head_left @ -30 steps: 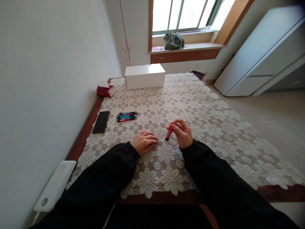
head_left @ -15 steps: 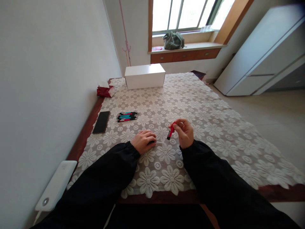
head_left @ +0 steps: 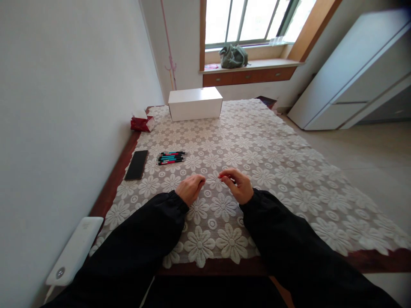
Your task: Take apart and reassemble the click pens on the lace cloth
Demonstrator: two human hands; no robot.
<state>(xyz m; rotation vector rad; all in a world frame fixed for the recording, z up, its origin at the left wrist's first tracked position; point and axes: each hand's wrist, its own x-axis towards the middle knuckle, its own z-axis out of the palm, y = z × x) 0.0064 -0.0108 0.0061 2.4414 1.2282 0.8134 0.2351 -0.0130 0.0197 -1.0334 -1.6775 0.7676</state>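
Both hands are held close together over the bench (head_left: 289,179): a thin refill (head_left: 212,182) is pinched between left hand (head_left: 190,188) and right hand (head_left: 236,185), grips closed.

Dark wood table (head_left: 105,188), covered almost edge to edge by a white lace floral tablecloth (head_left: 272,171), both hands resting on the cloth near the front edge. Just beyond the left hand (head_left: 190,188): a bundle of pens (head_left: 171,157), with a black phone (head_left: 136,164) further left near the table edge. Far beyond the hands: white box (head_left: 195,103), red tissue pack (head_left: 141,122) to its left.
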